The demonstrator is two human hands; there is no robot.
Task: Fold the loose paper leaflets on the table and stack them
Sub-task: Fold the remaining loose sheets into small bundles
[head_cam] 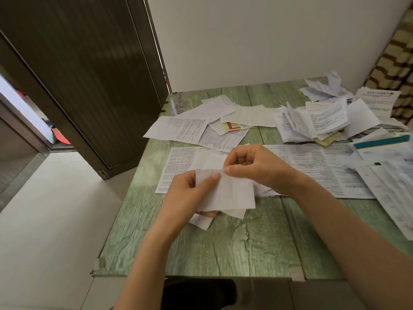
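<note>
Fingers (232, 170) of the right hand (252, 166) pinch the top edge of a folded white leaflet (232, 193), held just above the green wood-grain table (223, 247). The left hand (187, 193) grips the leaflet's left side, thumb laid across the front and the other fingers curled behind.

Head view, the only one: the leaflet hangs between both hands over a large printed sheet (312, 168) that lies open and flat under them. A loose white flap (201, 221) shows below the held leaflet; whether it belongs to it or is a separate scrap cannot be told. Farther back, unfolded leaflets (185, 128) lie overlapped at the left, one corner reaching past the table's edge. A ragged pile of papers (324, 117) crowds the far right corner near a patterned curtain (397, 63). No tidy stack of finished leaflets can be made out.

The fold appears to be under way, with the top edge being lined up or creased. Thin paper held in the air by two small pinches may let its layers slip, giving a crooked crease. The dangling flap may catch or tear. Set down among so much loose paper, the folded piece may be lost in the clutter, or it may nudge the overhanging sheet off the table.
</note>
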